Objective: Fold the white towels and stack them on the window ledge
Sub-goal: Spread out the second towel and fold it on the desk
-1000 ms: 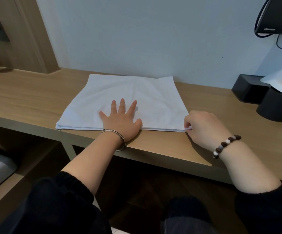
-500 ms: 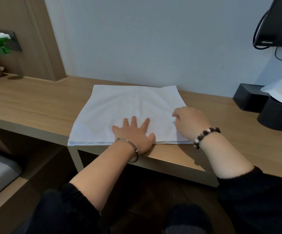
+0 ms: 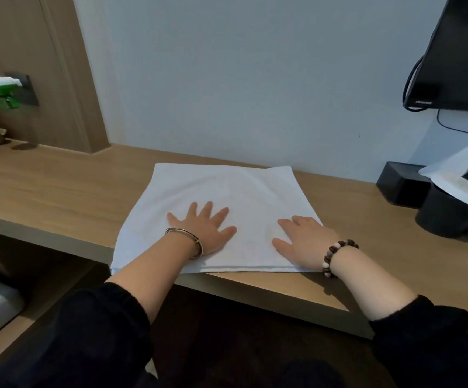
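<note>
Head view shows left hand (image 3: 209,232) and right hand (image 3: 304,240) spread flat on the towel (image 3: 227,197) at frame centre, best smoothing outward before folding.

A pale grey-blue wall (image 3: 255,79) rises behind the long wooden counter (image 3: 59,186), wood panelling (image 3: 17,37) at left.

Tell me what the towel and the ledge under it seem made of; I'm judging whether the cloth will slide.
Towel: soft white cloth, probably cotton terry; matte, faint creases, a stitched hem along the near edge. Ledge: wood-look board, possibly laminate rather than solid wood; smooth, low sheen, even straight grain, plain greyish front edge.
</note>
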`<state>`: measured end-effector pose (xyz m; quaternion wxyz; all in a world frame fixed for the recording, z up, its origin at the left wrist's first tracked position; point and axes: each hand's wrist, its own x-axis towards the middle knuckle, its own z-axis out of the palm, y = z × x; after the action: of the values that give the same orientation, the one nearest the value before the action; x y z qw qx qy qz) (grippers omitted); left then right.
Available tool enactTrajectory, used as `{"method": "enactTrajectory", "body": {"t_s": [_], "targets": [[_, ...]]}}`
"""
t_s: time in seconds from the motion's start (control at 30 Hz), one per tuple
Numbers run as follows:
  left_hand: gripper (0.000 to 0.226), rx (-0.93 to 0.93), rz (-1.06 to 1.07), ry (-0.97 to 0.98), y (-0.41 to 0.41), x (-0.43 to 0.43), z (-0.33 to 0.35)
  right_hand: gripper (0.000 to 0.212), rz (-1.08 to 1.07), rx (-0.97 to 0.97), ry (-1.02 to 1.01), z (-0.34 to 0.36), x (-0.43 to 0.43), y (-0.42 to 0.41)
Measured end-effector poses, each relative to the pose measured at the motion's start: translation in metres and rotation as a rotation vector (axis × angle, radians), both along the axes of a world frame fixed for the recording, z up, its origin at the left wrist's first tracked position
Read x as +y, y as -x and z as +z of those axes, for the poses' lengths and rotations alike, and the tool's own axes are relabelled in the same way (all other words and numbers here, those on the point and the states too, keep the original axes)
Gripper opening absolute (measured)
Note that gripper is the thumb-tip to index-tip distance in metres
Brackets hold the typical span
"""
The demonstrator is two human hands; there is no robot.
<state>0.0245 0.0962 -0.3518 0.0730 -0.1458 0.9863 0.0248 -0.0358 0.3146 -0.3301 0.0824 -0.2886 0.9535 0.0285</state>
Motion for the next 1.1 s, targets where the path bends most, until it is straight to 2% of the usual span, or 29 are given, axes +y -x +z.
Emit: {"method": "enactTrajectory", "body": {"t_s": [0.1, 0.17, 0.27, 0.37, 0.53, 0.67, 0.83, 0.97, 1.1], "targets": [[0.061, -0.028, -0.028, 0.019, -0.005, 0.002, 0.009, 0.048, -0.035, 0.135, -0.028, 0.024, -0.014, -0.002], [0.053, -0.027, -0.076, -0.010, -0.002, 0.000, 0.028, 0.038, -0.061, 0.181, -0.060, 0.037, -0.032, 0.004], [0.039, 0.058, -0.088, -0.007, 0.021, -0.012, 0.053, 0.028, -0.143, 0.169, 0.059, 0.044, -0.062, 0.026], [0.044, 0.137, -0.011, 0.002, 0.054, -0.028, 0.050, 0.040, -0.176, 0.173, 0.117, 0.039, -0.096, 0.062], [0.049, 0.155, 0.067, 0.021, 0.113, -0.038, 0.032, 0.057, -0.272, 0.059, 0.171, 0.014, -0.135, 0.124], [0.054, 0.134, -0.005, 0.060, 0.144, -0.046, 0.016, 0.065, -0.193, 0.042, 0.113, -0.008, -0.143, 0.144], [0.061, 0.023, 0.071, -0.002, 0.151, -0.078, 0.003, 0.068, -0.222, 0.008, 0.122, -0.021, -0.128, 0.158], [0.062, 0.026, 0.203, -0.010, 0.146, -0.113, 0.001, 0.066, -0.354, 0.046, 0.114, -0.022, -0.104, 0.177], [0.063, 0.027, 0.294, 0.012, 0.137, -0.142, -0.002, 0.065, -0.391, 0.064, 0.109, -0.022, -0.098, 0.186]]}}
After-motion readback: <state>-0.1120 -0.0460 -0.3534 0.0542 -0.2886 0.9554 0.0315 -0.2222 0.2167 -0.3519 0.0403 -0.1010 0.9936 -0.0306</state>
